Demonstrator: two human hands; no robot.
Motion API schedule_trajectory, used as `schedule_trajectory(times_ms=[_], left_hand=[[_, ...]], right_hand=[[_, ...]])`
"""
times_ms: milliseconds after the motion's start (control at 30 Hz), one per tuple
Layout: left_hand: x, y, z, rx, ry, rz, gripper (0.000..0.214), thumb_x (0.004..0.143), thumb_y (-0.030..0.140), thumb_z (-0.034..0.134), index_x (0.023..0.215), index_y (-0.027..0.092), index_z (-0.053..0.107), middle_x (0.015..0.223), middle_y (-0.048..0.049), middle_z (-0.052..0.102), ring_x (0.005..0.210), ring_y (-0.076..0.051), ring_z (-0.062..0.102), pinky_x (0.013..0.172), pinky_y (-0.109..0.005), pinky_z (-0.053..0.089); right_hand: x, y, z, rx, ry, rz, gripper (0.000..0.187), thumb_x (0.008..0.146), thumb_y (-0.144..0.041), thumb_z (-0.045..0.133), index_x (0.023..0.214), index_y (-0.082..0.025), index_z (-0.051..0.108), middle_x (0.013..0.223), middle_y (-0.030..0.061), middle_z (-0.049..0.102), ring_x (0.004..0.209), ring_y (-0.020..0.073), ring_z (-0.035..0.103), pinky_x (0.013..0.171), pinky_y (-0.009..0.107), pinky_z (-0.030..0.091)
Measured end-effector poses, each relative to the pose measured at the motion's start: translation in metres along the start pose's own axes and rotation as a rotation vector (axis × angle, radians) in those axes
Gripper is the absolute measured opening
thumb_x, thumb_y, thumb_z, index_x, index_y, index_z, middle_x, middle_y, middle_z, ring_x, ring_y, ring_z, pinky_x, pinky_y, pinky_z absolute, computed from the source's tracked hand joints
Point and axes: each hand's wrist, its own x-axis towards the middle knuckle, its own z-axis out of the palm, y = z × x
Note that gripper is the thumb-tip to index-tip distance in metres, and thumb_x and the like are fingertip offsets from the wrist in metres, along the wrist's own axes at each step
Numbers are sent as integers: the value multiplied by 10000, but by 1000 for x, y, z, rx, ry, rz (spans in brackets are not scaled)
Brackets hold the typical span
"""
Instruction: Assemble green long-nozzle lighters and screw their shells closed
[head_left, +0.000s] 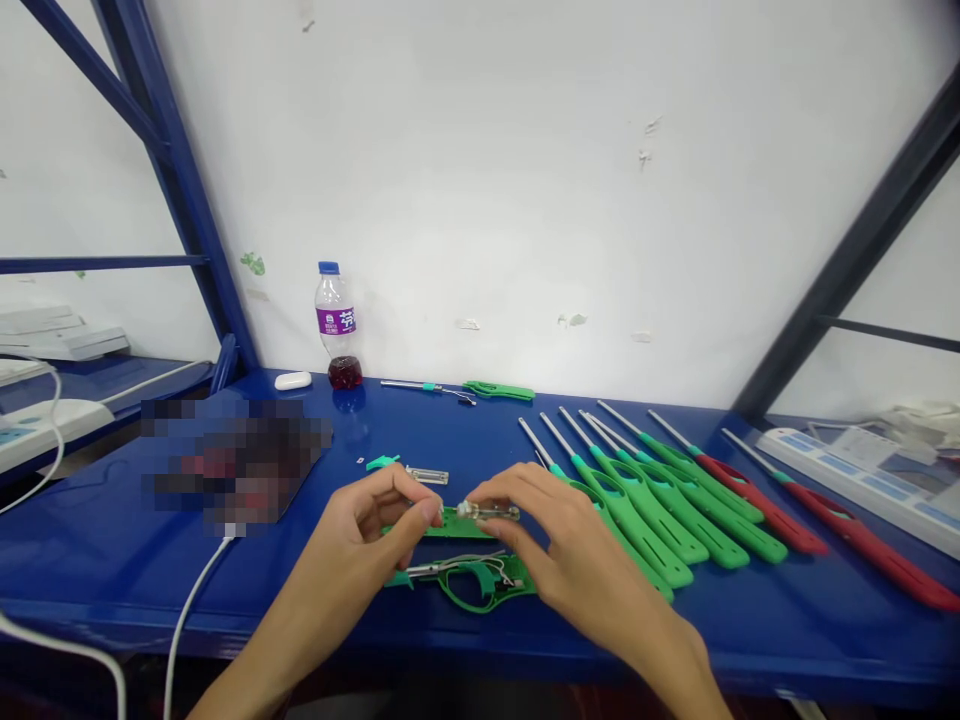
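My right hand point(559, 535) pinches a small clear lighter fuel tank point(496, 512), lying level, with its pale valve end pointing left. Facing that end, the thumb and forefinger of my left hand point(367, 520) are pressed together on a tiny pale piece that is too small to name. Beneath both hands lies a green handle shell point(450, 524). Nearer the table edge sits an opened green lighter half point(480, 585), with its metal tube, wires and teal trigger showing. Another clear tank point(429, 476) rests behind my fingers beside a teal plastic part point(382, 462).
Several green long-neck lighters point(660, 510) fan out on the right, beside red ones point(862, 530) and a power strip point(870, 490). At the back stand a bottle point(339, 330), a white case point(292, 381), a loose metal tube point(409, 385) and a green shell point(499, 390). A white cable point(187, 610) crosses the left.
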Motion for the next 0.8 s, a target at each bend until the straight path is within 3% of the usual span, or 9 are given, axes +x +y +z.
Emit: schedule_trajectory(times_ms=[200,500,800], left_hand=[[-9,6,1,-182,-15,-113,426,831,617,750,787,205,649,580,80,385,509,-93,287,436,-199,202],[-16,16,7,-301,-7,-160,437,825,607,785,811,201,625,499,94,404,480,-71,193,468,-220,119],[-17,17,9,-196,17,-62,396,856,586,747,796,202,676,470,70,438,442,-88,315,449,-226,169]], right_hand=[[-1,-9,11,92,39,-77,164,1042,-157,643,1137,-285,683,1092,-35,750,1022,166,655,901,308,511],[1,-9,22,58,102,-106,117,1045,-137,604,1059,-252,621,1053,7,734,993,199,653,848,334,510],[2,-7,20,85,114,-112,125,1038,-128,622,1056,-251,635,1055,-10,729,1007,177,651,867,310,503]])
